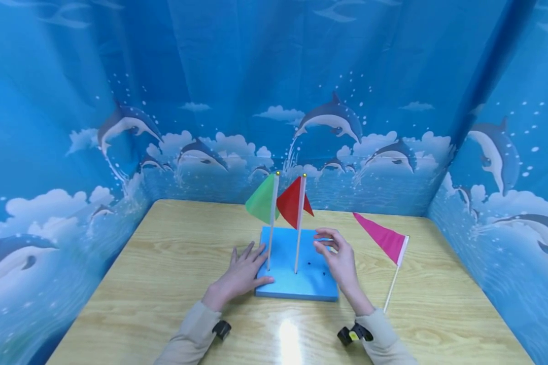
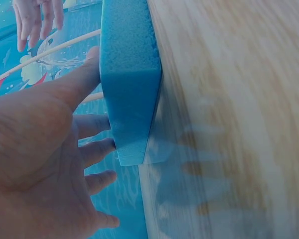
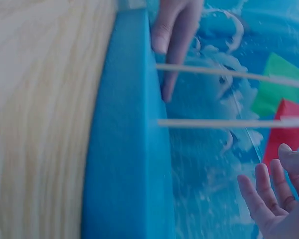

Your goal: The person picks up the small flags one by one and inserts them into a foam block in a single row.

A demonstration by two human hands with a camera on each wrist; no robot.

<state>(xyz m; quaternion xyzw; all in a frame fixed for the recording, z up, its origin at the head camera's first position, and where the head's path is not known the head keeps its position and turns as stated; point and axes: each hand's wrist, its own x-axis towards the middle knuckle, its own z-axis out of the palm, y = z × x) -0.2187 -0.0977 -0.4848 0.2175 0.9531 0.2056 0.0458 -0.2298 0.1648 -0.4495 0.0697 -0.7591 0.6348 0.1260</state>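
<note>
Currently, the wooden surface (image 1: 164, 263) carries everything, walled on three sides by a blue dolphin-print backdrop (image 1: 210, 101). Near its middle lies a blue foam block (image 1: 310, 284), flat, with several small dark holes showing on its top face. Two flags stand upright in the block: a green flag (image 1: 261, 204) on the left stick and a red flag (image 1: 293, 202) just beside it on the right. A pink flag (image 1: 383, 239) lies well apart from the block on the right, leaning, its stick end on the surface, untouched by either hand.

Left hand (image 1: 243, 274): fingers straight, pressed flat against the block's left edge and top; no grip on anything. Right hand (image 1: 338, 256): hovers above the block's right part, fingers loosely curled, holding nothing; not touching the red flag's stick as far as the wrist view shows.

Judgement: two of three flags planted; the pink one remains, and free holes are available.
</note>
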